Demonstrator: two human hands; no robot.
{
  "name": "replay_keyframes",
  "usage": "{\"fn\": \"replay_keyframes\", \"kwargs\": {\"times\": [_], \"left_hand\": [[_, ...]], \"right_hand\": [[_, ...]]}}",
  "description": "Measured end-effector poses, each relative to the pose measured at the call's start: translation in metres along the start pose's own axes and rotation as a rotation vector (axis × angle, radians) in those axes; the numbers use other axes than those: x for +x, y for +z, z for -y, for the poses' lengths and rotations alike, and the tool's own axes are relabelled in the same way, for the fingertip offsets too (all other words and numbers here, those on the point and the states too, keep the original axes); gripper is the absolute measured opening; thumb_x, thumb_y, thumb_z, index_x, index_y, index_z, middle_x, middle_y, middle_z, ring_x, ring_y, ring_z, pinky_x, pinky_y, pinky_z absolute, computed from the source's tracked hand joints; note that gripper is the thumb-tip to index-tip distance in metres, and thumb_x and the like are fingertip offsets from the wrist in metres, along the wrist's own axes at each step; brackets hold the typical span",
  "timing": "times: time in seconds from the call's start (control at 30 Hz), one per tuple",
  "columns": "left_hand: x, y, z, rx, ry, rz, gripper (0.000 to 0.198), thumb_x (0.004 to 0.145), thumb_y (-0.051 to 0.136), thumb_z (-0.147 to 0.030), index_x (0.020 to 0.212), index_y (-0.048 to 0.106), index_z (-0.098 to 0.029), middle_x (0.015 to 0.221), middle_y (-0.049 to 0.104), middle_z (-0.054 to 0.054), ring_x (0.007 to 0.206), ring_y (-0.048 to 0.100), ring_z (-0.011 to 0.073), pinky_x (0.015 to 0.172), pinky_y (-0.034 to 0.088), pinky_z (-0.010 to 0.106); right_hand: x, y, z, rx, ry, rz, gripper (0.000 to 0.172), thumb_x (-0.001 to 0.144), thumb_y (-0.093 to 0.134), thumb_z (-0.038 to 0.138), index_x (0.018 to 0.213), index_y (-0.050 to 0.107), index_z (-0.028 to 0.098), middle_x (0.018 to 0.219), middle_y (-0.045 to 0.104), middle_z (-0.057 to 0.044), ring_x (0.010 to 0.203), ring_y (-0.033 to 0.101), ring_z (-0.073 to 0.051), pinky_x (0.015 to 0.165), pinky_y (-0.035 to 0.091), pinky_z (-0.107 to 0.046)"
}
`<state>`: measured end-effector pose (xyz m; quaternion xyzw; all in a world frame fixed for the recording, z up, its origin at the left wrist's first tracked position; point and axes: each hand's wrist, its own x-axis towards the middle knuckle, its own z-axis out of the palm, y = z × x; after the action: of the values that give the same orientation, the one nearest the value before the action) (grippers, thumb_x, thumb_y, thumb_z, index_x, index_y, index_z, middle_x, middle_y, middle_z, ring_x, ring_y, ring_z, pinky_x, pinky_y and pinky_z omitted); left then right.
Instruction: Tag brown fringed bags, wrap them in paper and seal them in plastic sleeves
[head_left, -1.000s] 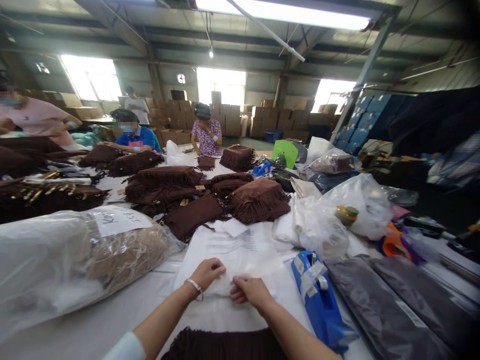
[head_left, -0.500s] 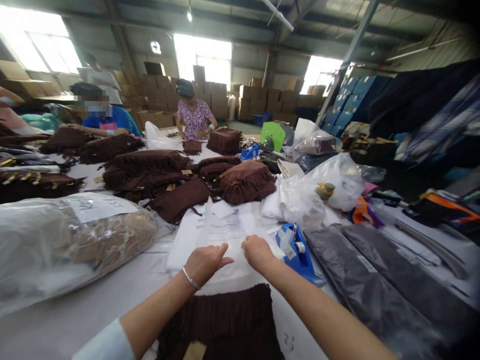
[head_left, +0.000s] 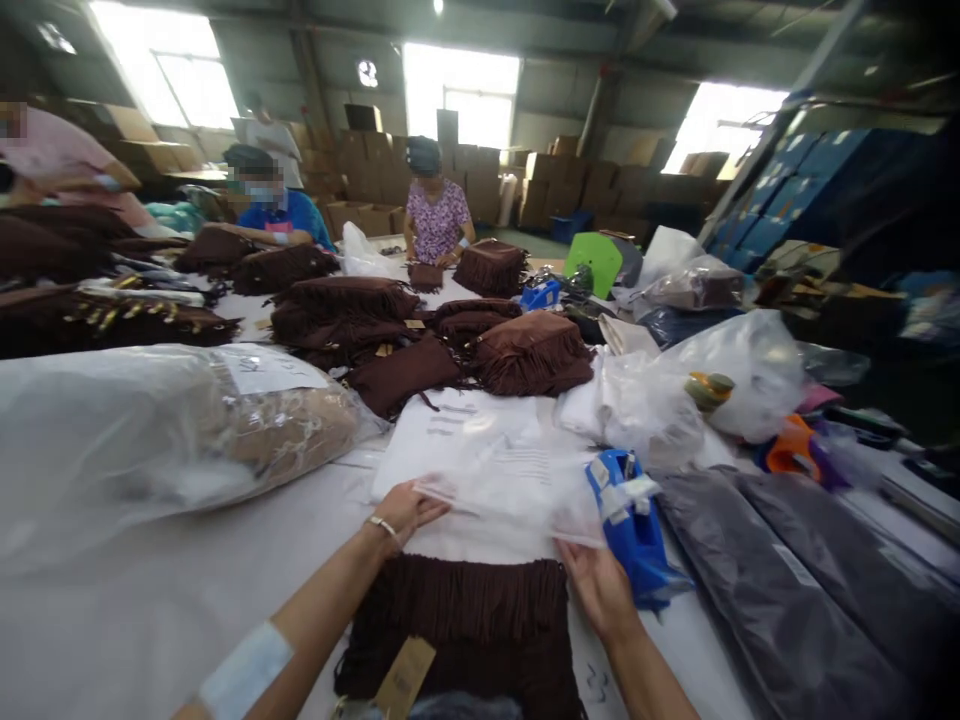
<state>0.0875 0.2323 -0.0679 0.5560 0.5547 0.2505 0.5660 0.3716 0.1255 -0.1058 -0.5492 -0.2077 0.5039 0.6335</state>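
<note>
The hands stand well apart, with a clear bag [head_left: 502,490] stretched between them. The left hand [head_left: 405,510], with a bracelet [head_left: 382,525] at its wrist, grips the bag's edge at about 7 o'clock. The right hand [head_left: 596,590] holds its lower corner at about 5 o'clock. The bag lies over a white sheet [head_left: 450,430] on a white table [head_left: 187,620], and printed lines show through the film, though the words are too blurred to read.

Directly below the bag, at 6 o'clock, lies a brown fringed bag [head_left: 457,620] with a kraft tag [head_left: 403,680]. A blue tape dispenser [head_left: 626,520] sits just beside the right hand at 4 o'clock, and dark grey packs [head_left: 780,590] lie beyond it. At 9 o'clock, a large plastic-wrapped bundle [head_left: 172,440] carries a white label [head_left: 270,368].

Farther out at 12 o'clock, more fringed bags [head_left: 420,340] lie heaped together, with white plastic bags [head_left: 739,380] at 2 o'clock. Past them, a co-worker in blue [head_left: 277,205] sits at 11 o'clock, and another in a floral top [head_left: 435,215] faces the table at 12 o'clock. Cardboard boxes [head_left: 405,190] are stacked along the far wall.
</note>
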Motion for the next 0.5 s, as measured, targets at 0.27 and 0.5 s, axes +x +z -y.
{"fn": "replay_keyframes", "kwargs": {"times": [0.27, 0.5], "left_hand": [[-0.012, -0.056, 0.032, -0.123, -0.004, 0.257, 0.033, 0.057, 0.080, -0.039, 0.078, 0.073, -0.015, 0.083, 0.072, 0.004, 0.085, 0.065, 0.0235, 0.080, 0.051, 0.032], [-0.064, -0.055, 0.060, -0.259, -0.083, 0.147, 0.039, 0.074, 0.064, -0.051, 0.084, 0.071, -0.015, 0.062, 0.067, 0.001, 0.070, 0.064, 0.0206, 0.070, 0.051, 0.029]], "right_hand": [[-0.032, -0.022, -0.014, -0.680, 0.085, 0.019, 0.056, 0.063, 0.061, 0.061, 0.100, 0.069, 0.020, 0.106, 0.068, -0.008, 0.123, 0.046, -0.033, 0.103, 0.039, -0.046], [-0.036, -0.018, -0.029, -0.784, 0.067, 0.082, 0.077, 0.061, 0.050, 0.077, 0.112, 0.065, 0.021, 0.102, 0.070, -0.005, 0.116, 0.053, -0.033, 0.098, 0.045, -0.041]]}}
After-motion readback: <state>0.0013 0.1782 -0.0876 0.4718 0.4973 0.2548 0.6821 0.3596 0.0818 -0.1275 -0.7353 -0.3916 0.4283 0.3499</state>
